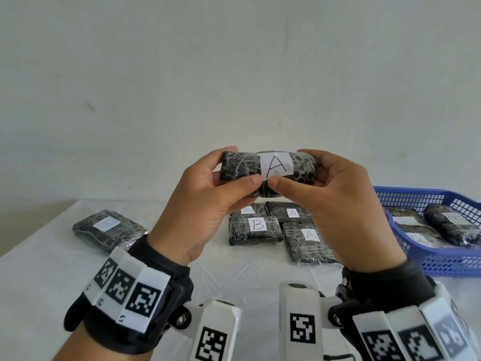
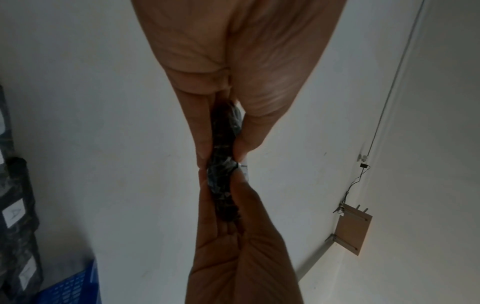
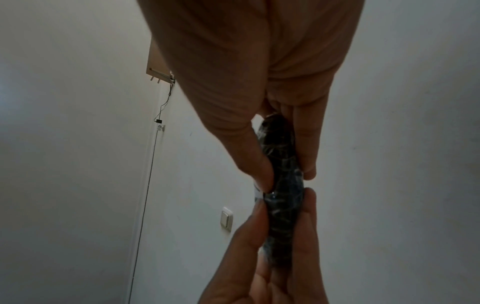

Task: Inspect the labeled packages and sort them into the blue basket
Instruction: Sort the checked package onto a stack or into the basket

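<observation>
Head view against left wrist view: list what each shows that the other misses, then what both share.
Only the head view shows the letter A on the white paper label of the black plastic-wrapped package, the B-labelled package on the white table, and packages inside the blue plastic basket. Only the left wrist view shows a wooden wall bracket and a thin black cable. Both show the left hand and right hand holding the package by its ends.

Open air all around both hands up here; below them sit four packages (image 1: 281, 227), blue basket (image 1: 426, 259) off right.
</observation>
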Tool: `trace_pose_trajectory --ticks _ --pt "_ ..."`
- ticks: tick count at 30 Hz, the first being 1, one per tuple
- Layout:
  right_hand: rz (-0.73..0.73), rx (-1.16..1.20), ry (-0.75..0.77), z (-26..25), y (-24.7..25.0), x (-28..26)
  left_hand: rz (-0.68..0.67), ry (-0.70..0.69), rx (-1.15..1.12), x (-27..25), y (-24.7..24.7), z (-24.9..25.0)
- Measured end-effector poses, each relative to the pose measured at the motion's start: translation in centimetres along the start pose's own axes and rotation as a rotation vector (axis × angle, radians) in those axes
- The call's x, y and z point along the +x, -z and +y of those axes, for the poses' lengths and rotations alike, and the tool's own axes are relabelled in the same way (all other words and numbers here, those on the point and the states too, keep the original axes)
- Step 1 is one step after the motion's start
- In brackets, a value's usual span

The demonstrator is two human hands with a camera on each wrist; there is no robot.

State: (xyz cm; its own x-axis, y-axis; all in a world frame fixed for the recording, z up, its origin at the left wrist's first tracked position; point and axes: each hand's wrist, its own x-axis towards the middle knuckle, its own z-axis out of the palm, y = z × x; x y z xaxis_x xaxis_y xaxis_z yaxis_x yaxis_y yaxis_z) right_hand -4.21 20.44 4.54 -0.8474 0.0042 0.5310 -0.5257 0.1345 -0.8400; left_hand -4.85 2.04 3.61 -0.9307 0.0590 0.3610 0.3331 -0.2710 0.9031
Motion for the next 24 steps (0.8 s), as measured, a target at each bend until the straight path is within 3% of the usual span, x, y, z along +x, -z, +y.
trace_pose_trajectory --ticks 9,16,20,24 --pt "-0.054 0.017 -0.033 -0.4 0.3 -0.2 -0.04 -0.03 0.028 0.0 0.4 0.3" --pt "-0.128 0.307 -0.129 -0.2 1.2 0.1 -0.045 0.057 -0.105 0.0 0.7 1.1" --pt "-0.094 0.34 -0.056 -0.3 1.2 0.1 -0.082 0.182 -0.178 -0.1 0.9 1.6" --pt "-0.087 0.367 -0.079 -0.3 1.3 0.1 -0.11 0.138 -0.145 -0.1 0.8 1.3"
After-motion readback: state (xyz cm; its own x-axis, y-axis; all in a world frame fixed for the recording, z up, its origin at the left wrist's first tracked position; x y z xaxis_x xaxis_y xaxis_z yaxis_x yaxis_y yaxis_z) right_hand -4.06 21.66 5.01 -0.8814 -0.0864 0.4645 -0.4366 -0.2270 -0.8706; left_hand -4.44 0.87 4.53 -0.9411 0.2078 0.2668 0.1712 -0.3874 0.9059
